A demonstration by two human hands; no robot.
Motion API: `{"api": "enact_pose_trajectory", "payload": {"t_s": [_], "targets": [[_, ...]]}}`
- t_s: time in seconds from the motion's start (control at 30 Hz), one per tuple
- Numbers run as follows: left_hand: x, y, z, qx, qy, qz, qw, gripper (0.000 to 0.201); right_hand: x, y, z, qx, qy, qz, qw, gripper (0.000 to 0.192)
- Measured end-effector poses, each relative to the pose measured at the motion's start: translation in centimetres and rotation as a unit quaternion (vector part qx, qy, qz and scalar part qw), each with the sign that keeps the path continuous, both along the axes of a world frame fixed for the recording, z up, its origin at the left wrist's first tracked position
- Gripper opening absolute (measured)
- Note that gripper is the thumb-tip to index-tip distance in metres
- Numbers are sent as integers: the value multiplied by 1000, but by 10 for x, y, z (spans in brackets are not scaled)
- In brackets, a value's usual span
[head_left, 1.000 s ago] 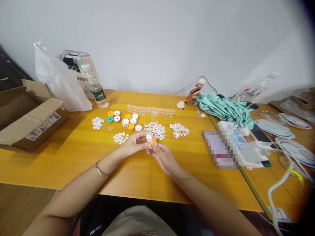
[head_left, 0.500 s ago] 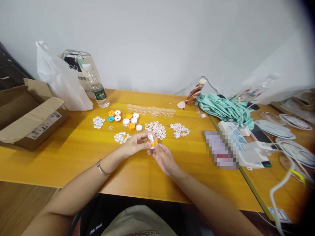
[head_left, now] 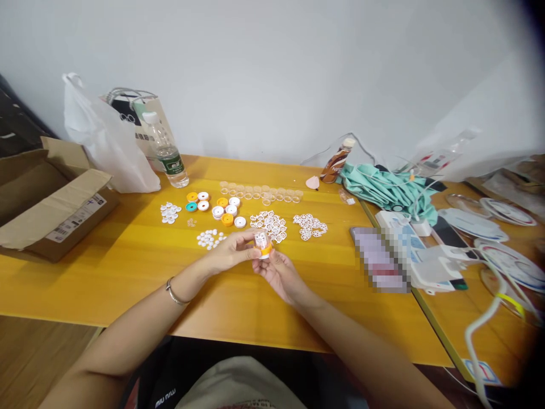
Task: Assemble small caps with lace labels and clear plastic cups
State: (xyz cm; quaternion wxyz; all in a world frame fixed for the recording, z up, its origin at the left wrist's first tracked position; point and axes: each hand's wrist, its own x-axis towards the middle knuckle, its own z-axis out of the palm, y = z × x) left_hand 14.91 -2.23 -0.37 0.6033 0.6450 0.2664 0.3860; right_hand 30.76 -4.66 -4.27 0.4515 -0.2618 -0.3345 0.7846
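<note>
Left hand [head_left: 230,250]: fingers grasping a jar [head_left: 263,243] from its left, thumb on the near side. Right hand [head_left: 285,275]: fingers also grasping it, thumb at its lower right, the others curled partly beneath. Jar small: clear top with something white inside, orange band, white base. Sits between the two hands, over the worktop [head_left: 264,318]. Bracelet [head_left: 170,291] on left wrist, nearer the person than the jar.

Just beyond the jar, slightly right: heap of white cut-outs [head_left: 276,225]. Similar second heap [head_left: 313,226] farther right of the jar, apart from the first. Left of the jar, by the left hand: scattered white buttons [head_left: 208,239]. Farther left and beyond the jar: tiny rings [head_left: 191,222], too small to make out well, then white discs [head_left: 170,212]. Round caps [head_left: 218,212] in orange, white and teal, beyond the jar to its left, two loose groups. Farther beyond the jar: clear cups [head_left: 261,192] in rows, one out on the near side.

Far left of the jar: cardboard box [head_left: 76,218], flaps up; plastic bag [head_left: 113,150]; paper bag [head_left: 151,122]; water bottle [head_left: 171,163], green label. Beyond the jar to its right: pink scrap [head_left: 313,182], brown drink bottle [head_left: 336,163], bunched green cloth [head_left: 381,187]. Right of the jar, well apart: phone [head_left: 378,258], face pixelated; past it, white chargers [head_left: 430,264] and cable [head_left: 472,335].
</note>
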Motion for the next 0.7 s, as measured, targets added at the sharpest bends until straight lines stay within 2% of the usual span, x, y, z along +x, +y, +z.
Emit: {"api": "enact_pose_trajectory", "payload": {"t_s": [0.17,0.27,0.43,0.53,0.7], "targets": [[-4,5,-3,36,47,18,998,29,4,6,3,4,-22,12,1000,33],[-8,8,-6,93,107,44,989,29,11,13,6,19,-60,14,998,26],[-9,12,-14,185,192,100,959,31,19,25,2,26,-124,-53,991,32],[-8,11,-20,205,212,103,950,33,19,28,-2,44,-143,-53,987,35],[-3,7,-25,194,205,135,950,51,18,28,-3,125,-174,-58,975,44]]}}
